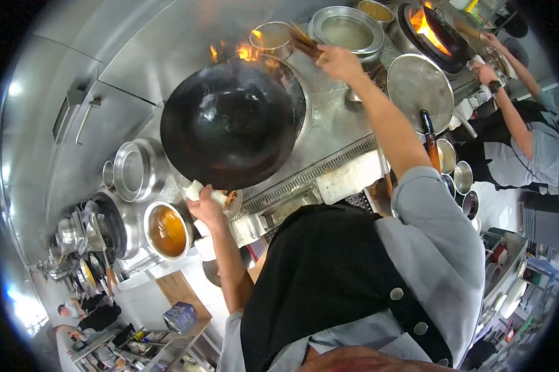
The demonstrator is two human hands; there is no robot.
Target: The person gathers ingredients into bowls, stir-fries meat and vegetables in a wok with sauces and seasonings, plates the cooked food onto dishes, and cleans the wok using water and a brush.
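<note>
Stove (344, 118): supports the work. Wok (227, 127): tipped over stove, near rim at my L hand, flames (247, 52) behind far rim. Rec.: hold tilt steady, load kept low, esp. w/ fire close. Metal pot (279, 51): beyond wok, just beside flames; avoid knocking it. R hand (339, 62): closed on wooden brush (304, 41), arm extended past wok's R side. Rec.: firm grip, forearm clear of heat, brush angled away from fire. L hand (206, 208): gripping white cloth (196, 189) at wok rim. Rec.: fold cloth thick, no bare skin on metal.

Not visible/unclear: burner, mostly masked by wok; wok face, dark gloss, can't tell inside from underside; pot contents, hard to make out; L fingertips, partly hidden at cloth; brush tip, overlaps pot edge, contact can't be confirmed
</note>
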